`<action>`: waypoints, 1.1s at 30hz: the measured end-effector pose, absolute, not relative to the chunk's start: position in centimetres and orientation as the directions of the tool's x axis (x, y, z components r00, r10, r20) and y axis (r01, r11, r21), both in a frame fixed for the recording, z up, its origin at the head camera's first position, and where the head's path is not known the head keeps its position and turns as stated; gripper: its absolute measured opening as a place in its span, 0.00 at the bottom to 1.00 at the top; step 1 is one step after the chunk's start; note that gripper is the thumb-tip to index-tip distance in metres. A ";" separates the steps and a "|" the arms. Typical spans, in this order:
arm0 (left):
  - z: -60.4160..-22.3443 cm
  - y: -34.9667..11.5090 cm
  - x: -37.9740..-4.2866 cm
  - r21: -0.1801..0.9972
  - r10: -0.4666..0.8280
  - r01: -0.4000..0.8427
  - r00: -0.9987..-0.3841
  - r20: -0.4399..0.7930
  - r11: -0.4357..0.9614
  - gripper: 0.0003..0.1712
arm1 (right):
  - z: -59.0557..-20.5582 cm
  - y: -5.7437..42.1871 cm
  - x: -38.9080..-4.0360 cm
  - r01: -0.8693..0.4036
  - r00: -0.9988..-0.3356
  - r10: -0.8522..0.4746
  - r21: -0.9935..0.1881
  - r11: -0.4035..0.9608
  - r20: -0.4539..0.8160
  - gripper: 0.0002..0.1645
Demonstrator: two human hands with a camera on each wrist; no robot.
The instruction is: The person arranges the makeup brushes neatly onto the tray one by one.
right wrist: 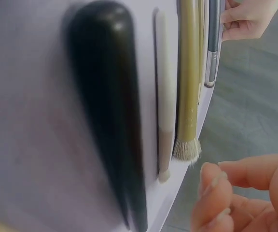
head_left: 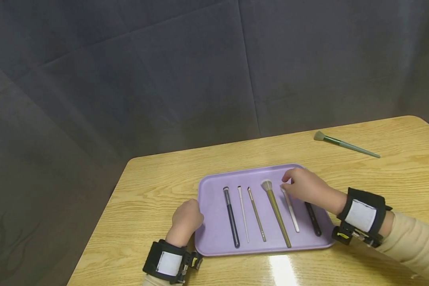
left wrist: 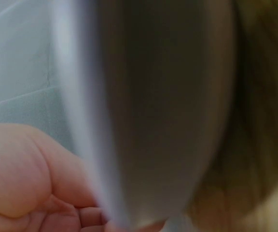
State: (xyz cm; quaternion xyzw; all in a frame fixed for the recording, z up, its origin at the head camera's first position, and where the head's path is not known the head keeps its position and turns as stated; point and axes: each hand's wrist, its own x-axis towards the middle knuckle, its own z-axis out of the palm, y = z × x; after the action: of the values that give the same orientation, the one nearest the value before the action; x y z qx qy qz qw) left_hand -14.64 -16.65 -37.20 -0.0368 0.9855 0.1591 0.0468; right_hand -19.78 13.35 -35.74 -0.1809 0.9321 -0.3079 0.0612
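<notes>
A lilac tray (head_left: 214, 226) lies on the table with makeup brushes spread across it. My left hand (head_left: 188, 215) grips the tray's left rim; the left wrist view shows thumb and fingers around the tray edge (left wrist: 88, 111). My right hand (head_left: 302, 184) hovers over the far right part of the tray. Its fingers are bent, thumb and forefinger apart, and nothing shows between them. Beneath it lie a white-handled brush (head_left: 291, 212) and a black brush (head_left: 312, 218), partly covered by the hand. Beside them is a large olive-handled brush (head_left: 279, 216) with a pale fluffy tip.
Further left on the tray are a thin gold-tone brush (head_left: 257, 216), a slim white brush (head_left: 243, 214) and a dark blue brush (head_left: 231, 218). A green brush (head_left: 346, 145) lies on the wooden table (head_left: 157, 174) at the back right. Dark cloth (head_left: 186, 79) hangs behind.
</notes>
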 end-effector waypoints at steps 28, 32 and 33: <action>-37.2 -16.6 -14.6 0.316 -0.063 -0.095 -0.992 -0.110 0.944 0.04 | -36.3 15.4 -20.2 -0.332 -0.929 -0.365 -0.562 0.757 0.058 0.13; -37.2 -16.6 -14.6 0.313 -0.058 -0.088 -0.993 -0.102 0.946 0.04 | -36.5 15.8 -20.4 -0.335 -0.932 -0.354 -0.559 0.758 0.079 0.13; -37.2 -16.6 -14.6 0.313 -0.057 -0.086 -0.993 -0.100 0.946 0.04 | -36.6 16.0 -20.4 -0.336 -0.932 -0.352 -0.558 0.758 0.084 0.12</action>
State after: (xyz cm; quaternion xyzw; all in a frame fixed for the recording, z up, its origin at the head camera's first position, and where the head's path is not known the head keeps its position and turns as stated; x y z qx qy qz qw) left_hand -14.57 -16.58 -37.19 -0.0362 0.9854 0.1603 0.0449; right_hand -20.44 15.98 -36.59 -0.1835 0.9376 -0.2952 0.0129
